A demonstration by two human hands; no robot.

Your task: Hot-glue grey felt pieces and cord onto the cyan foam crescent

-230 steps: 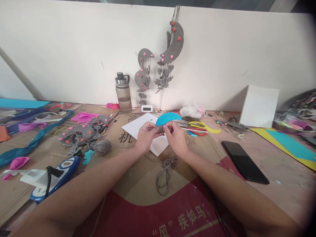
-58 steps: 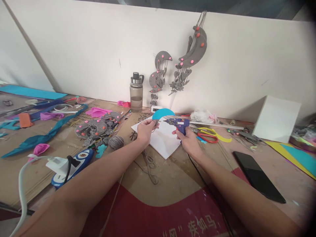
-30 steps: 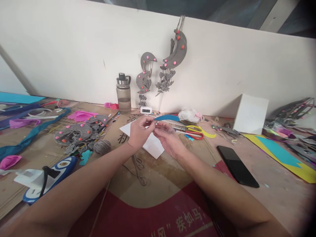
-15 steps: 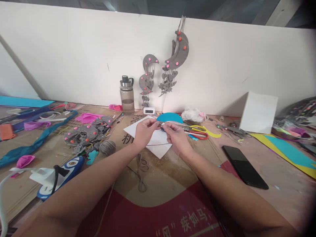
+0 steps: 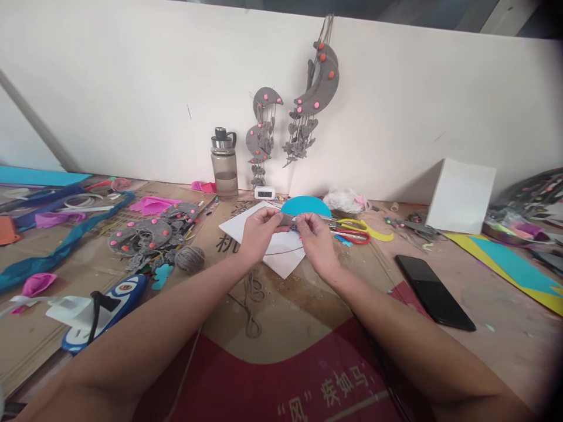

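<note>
Cardboard-covered desk (image 5: 308,305) carries everything, w/ clutter along its far edge. Flat white sheet (image 5: 281,258) lies at mid-desk, nearer the far edge, directly under both hands. Blue semicircular foam piece (image 5: 305,206) stands upright just behind the fingers; left hand (image 5: 259,234) and right hand (image 5: 314,240) are both pinched narrow on a small grey piece (image 5: 288,220) at its lower edge, fingertips nearly touching. A thin grey cord (image 5: 281,253) sags below the hands across the sheet.

Risks, as judged: grip is tiny, so the grey piece could slip or sit crooked on the foam. Cord could snag on a wrist & tug it off. Red-and-yellow scissors (image 5: 356,231) lie just right of the right hand; a careless sweep could knock them.
</note>
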